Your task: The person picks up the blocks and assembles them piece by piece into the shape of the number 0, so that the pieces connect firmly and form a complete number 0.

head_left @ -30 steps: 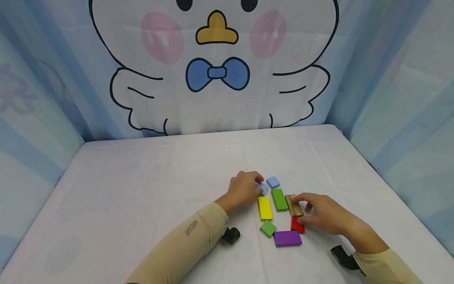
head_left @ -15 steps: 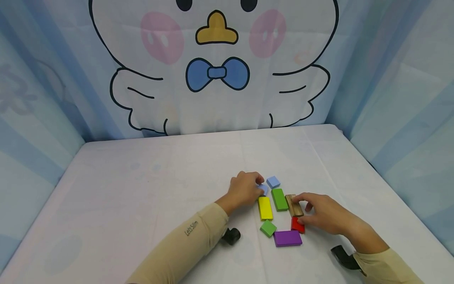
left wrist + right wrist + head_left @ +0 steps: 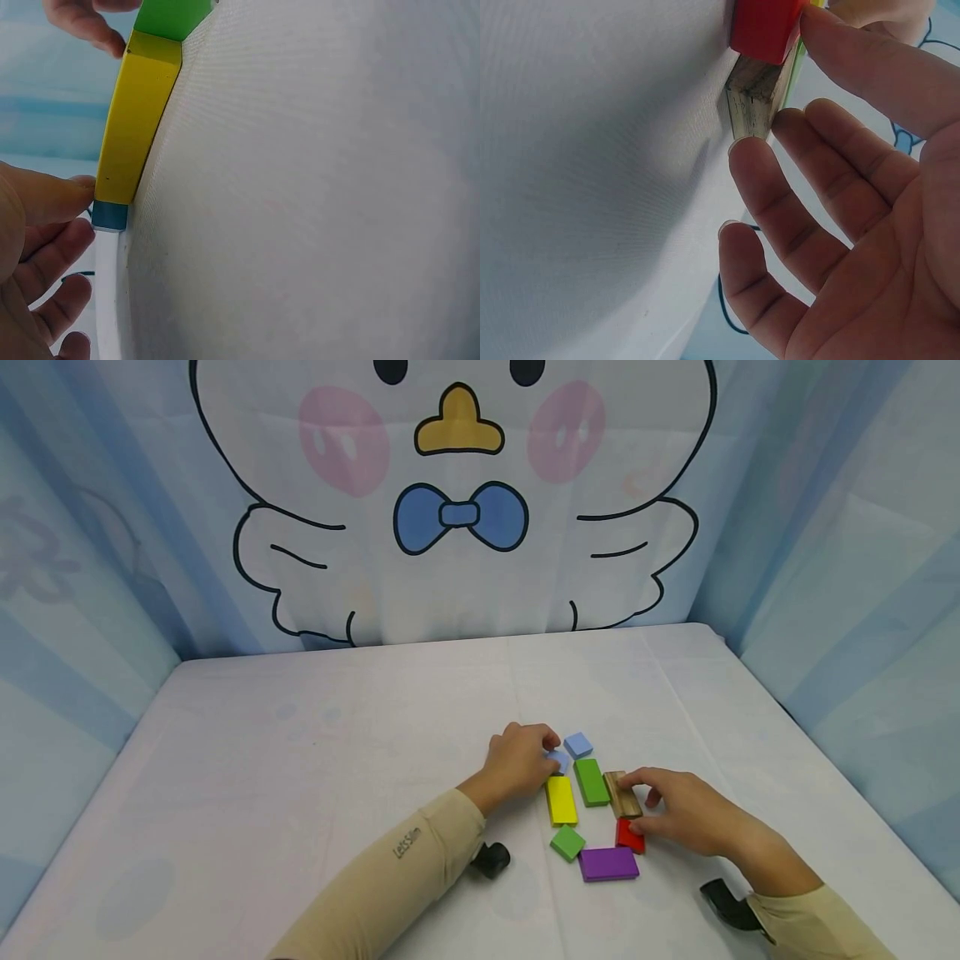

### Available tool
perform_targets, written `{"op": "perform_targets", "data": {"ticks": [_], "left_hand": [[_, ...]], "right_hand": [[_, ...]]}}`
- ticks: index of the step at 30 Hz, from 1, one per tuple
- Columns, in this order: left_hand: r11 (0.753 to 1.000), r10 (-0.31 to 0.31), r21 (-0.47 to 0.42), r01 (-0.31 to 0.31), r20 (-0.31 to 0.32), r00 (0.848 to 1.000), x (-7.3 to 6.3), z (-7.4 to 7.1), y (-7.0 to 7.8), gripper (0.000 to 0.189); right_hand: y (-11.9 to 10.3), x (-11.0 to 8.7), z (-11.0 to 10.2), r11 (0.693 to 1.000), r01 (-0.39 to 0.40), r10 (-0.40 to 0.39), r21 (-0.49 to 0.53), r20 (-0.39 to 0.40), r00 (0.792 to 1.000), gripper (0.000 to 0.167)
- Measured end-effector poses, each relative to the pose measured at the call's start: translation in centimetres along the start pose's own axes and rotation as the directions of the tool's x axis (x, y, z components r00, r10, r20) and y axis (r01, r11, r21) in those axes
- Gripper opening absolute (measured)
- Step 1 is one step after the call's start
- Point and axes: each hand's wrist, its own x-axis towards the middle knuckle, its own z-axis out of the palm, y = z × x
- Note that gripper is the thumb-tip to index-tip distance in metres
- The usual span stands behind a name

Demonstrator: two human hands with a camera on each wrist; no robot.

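My left hand (image 3: pixel 519 758) is at the far left of a group of blocks, thumb and index finger pinching a light blue block (image 3: pixel 559 759), partly hidden. That block (image 3: pixel 110 215) sits at the end of the yellow block (image 3: pixel 137 120) in the left wrist view. My right hand (image 3: pixel 690 810) rests at the group's right side. Its thumb touches the red block (image 3: pixel 628 836) and its index finger lies on the wooden block (image 3: pixel 624 793); the other fingers are loosely bent. In the right wrist view the red block (image 3: pixel 766 28) lies against the thumb tip.
Between the hands lies a long green block (image 3: pixel 591 782). A second light blue block (image 3: pixel 578 744) is behind it. A small green block (image 3: pixel 567 842) and a purple block (image 3: pixel 608 865) form the near side. All lie on a white cloth-covered table (image 3: pixel 300 777) before a printed curtain (image 3: pixel 465 585).
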Motion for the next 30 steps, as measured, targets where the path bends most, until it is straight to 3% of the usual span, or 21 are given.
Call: {"op": "perform_targets", "data": {"ticks": [30], "left_hand": [[1.0, -0.012, -0.002, 0.012, 0.014, 1.0, -0.18, -0.25, 0.02, 0.026]], "right_hand": [[0.03, 0.0, 0.13, 1.0, 0.016, -0.016, -0.007, -0.002, 1.0, 0.053]]}}
